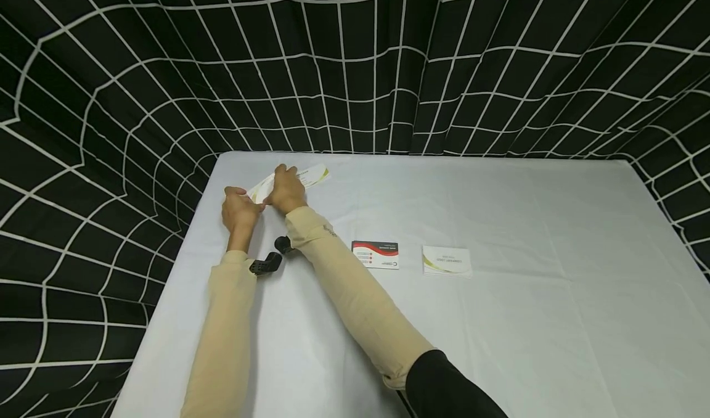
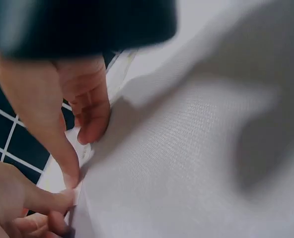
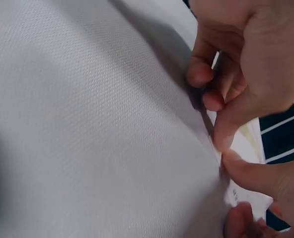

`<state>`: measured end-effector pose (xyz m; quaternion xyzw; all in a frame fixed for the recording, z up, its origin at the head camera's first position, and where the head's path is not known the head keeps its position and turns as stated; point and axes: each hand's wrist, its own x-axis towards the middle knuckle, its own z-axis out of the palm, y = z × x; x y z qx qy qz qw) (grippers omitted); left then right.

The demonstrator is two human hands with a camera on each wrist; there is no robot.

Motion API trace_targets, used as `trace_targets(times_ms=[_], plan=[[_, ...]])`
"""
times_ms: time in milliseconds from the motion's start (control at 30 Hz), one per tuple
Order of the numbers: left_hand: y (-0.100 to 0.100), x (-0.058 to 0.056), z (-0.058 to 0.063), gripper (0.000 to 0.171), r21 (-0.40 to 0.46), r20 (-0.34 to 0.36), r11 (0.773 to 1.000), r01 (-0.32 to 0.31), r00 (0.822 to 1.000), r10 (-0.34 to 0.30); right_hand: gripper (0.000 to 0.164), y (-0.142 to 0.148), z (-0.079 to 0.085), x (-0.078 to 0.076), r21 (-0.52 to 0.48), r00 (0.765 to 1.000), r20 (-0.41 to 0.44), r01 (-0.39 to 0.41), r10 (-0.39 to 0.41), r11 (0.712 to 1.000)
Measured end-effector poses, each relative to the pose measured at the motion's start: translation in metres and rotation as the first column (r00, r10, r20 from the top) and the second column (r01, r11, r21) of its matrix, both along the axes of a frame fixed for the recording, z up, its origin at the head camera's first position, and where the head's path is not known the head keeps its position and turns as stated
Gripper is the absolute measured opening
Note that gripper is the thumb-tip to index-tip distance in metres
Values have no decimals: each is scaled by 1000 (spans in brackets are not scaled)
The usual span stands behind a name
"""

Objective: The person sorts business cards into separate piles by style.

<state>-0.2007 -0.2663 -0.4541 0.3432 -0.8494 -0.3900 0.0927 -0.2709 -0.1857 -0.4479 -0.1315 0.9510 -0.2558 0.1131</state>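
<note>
Near the table's far left corner, white business cards (image 1: 314,175) with yellow-green corners lie in a slanted row, partly hidden under the hands. My left hand (image 1: 240,211) grips the left end of the row, its thumb along the near edge. Just to the right, my right hand (image 1: 286,188) bends over the middle of the row, with fingers at the far edge and thumb at the near one. In the right wrist view, both thumbs meet at the edge of a white card (image 3: 245,144); in the left wrist view, card edges (image 2: 52,173) show behind the fingers.
A red, black and white business card stack (image 1: 375,255) lies mid-table, beside a white card stack (image 1: 446,261) with a yellow-green corner. Black wrist cameras (image 1: 268,263) sit close together between the forearms. A black curtain with white grid lines (image 1: 355,66) surrounds the white table (image 1: 532,319).
</note>
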Motion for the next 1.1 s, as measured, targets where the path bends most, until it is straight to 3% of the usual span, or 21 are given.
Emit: trace_targets(times_ms=[133,233,400,467,567,633,700,900,1100], plan=[[4,3,-6,45,63,-68,997,-39,997,43,49,16,-2,-2,-40,1000,-5,31,-31,999],[9,5,-5,41,110,-100,994,-24,994,35,28,38,5,-5,-88,998,13,64,-63,994],[33,2,8,38,200,-101,978,62,994,-43,41,92,33,-16,-22,987,126,106,-103,994],[51,1,13,37,208,-103,972,106,991,-86,46,119,41,-19,14,980,169,102,-103,995],[84,0,19,33,164,-107,962,216,974,-201,46,168,47,-14,27,969,220,110,-113,994],[110,1,20,29,105,-106,948,299,952,-289,41,204,48,-4,20,968,224,108,-110,994],[137,3,20,25,57,-107,920,388,919,-380,38,241,49,9,1,965,237,112,-109,994],[209,16,20,24,-24,-118,813,582,806,-581,42,334,50,50,-6,962,234,144,-138,990],[261,30,14,26,-138,-85,697,704,693,-716,41,386,45,85,64,954,216,199,-208,978]])
